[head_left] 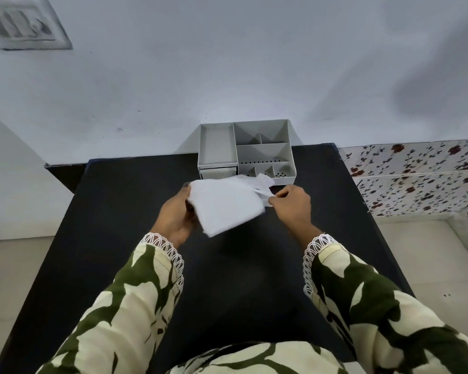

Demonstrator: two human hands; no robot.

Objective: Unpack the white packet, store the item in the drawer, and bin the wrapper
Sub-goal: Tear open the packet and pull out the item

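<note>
A flat white packet (224, 205) is held in the air above the black table (114, 211). My left hand (174, 214) grips its left edge. My right hand (292, 205) pinches a torn, crumpled flap of wrapper (262, 184) at the packet's top right corner. Behind the packet stands a grey desk organiser (245, 148) with several open compartments. A small drawer (218, 172) sits under its left tray, and the packet partly hides the drawer's front. What is inside the packet cannot be seen.
The organiser stands at the table's far edge against a pale wall (227, 63). A floral-patterned surface (416, 176) lies to the right of the table. A switch plate (25, 25) is on the wall at upper left. No bin is in view.
</note>
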